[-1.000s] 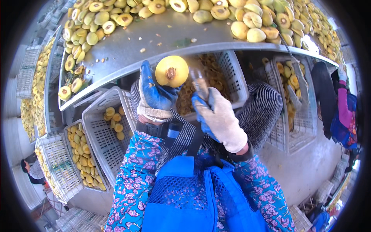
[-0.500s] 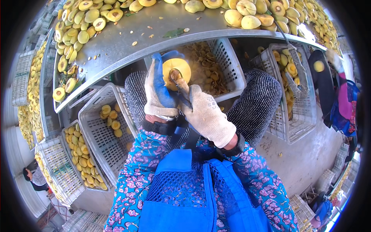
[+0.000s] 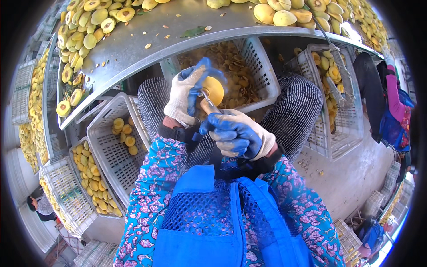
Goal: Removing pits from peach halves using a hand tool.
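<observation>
A yellow peach half [image 3: 215,91] sits in my left hand [image 3: 189,91], whose blue-coated glove fingers curl round its far side. Closed round the wooden handle [image 3: 207,106] of a small pitting tool is my right hand [image 3: 240,133], its blue-coated fingers turned up. The tool's metal loop [image 3: 203,94] touches the near edge of the peach, and the rest of its tip is hard to make out. Beneath both hands, between my knees, stands a white plastic crate [image 3: 262,66] holding many brownish-yellow scraps [image 3: 235,82].
A metal table [image 3: 133,53] edges the far side, heaped with peach halves [image 3: 98,18]. At my left are a grey crate [image 3: 115,151] with several peach halves and a fuller crate [image 3: 95,182]. Another crate [image 3: 320,133] stands right, near a person in a pink sleeve [image 3: 393,100].
My right hand has rolled over, from its back showing to its fingers showing, and moved slightly nearer me. The peach has tilted in my left hand, its cut face no longer in view.
</observation>
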### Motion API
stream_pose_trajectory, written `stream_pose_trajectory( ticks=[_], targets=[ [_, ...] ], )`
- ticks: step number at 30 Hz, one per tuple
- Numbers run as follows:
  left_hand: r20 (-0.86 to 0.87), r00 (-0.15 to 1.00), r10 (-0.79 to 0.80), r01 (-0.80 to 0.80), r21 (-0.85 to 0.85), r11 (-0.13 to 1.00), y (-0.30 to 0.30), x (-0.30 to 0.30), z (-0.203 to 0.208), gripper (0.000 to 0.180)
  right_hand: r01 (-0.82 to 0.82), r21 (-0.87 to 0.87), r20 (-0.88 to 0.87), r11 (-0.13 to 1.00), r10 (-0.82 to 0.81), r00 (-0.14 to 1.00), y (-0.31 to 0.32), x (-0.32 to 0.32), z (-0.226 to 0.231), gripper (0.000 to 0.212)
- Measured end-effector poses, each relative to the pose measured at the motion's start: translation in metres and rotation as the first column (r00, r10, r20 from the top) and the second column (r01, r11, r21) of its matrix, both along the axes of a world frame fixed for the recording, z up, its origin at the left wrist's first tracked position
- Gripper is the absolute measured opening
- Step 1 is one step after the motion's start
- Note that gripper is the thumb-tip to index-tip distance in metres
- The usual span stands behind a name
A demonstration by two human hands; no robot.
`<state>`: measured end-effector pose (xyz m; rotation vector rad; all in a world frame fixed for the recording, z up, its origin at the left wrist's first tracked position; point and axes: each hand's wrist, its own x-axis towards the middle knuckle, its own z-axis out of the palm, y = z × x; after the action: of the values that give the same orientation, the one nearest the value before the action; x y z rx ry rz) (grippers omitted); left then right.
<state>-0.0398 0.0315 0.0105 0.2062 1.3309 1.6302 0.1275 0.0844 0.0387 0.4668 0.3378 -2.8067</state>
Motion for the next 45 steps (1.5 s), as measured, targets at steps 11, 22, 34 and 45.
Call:
stream_pose_trajectory(
  ticks=[11, 22, 34, 45],
  targets=[
    [-0.432, 0.747, 0.505, -0.473, 0.189, 0.861, -0.113, -0.082, 0.021, 0.029, -0.142, 0.95, 0.065, -0.279, -0.269, 0.961, 0.024, 0.011, -0.072, 0.03],
    [-0.953, 0.298, -0.062, -0.329, -0.163, 0.93, 0.037, -0.142, 0.114, 0.039, -0.339, 0.941, 0.334, 0.005, -0.176, 0.926, 0.04, -0.002, -0.07, 0.038],
    [-0.975, 0.067, -0.214, -0.692, -0.2, 0.694, 0.218, -0.251, 0.039, 0.07, -0.266, 0.959, 0.278, 0.095, -0.149, 0.949, 0.042, -0.021, -0.069, 0.035],
    [0.296, 0.947, 0.124, -0.246, 0.418, 0.875, 0.045, -0.144, 0.078, 0.042, -0.03, 0.98, 0.1, 0.195, -0.359, 0.928, 0.041, -0.022, -0.064, 0.015]
  ],
)
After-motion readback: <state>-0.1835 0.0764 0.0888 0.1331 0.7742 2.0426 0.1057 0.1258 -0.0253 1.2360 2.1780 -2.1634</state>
